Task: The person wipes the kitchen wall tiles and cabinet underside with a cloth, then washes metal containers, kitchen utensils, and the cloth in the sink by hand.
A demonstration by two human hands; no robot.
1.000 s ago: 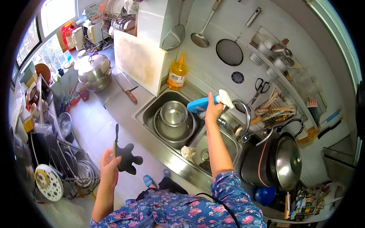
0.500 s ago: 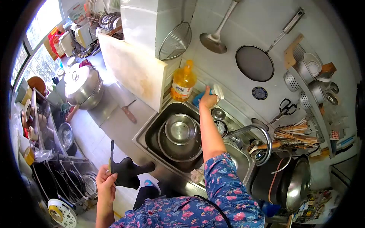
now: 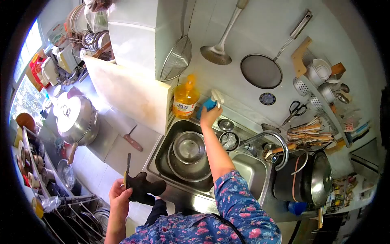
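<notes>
Nearest, a blue floral shirt [image 3: 183, 227] fills the lower edge, with pale floor tiles [image 3: 91, 158] showing to its left. The left hand [image 3: 119, 196] pinches a dark glove [image 3: 142, 189] between thumb and fingers, holding it in the air near the front edge of the tabletop [image 3: 115, 126]. On the left stands a crowded rack [image 3: 75, 199] of pans and dishes. Beyond the glove, a steel sink [image 3: 152, 160] is set into the tabletop; a small metal bowl [image 3: 189, 147] sits inside a larger pan [image 3: 183, 174] in its left basin. A knife [image 3: 133, 143] lies left of the sink, and a lidded steamer [image 3: 81, 126] gleams farther left. At the back of the sink, the right hand [image 3: 211, 116] is wrapped around a blue spray bottle [image 3: 208, 105] with a white nozzle, just beside an orange bottle [image 3: 185, 99]; whether the spray bottle's base rests on anything cannot be told. A pale board [image 3: 126, 91] stands against the pillar. On the white wall hang a ladle [image 3: 217, 53] and a round sieve [image 3: 261, 71], while bright windows [image 3: 26, 101] light the far left.
</notes>
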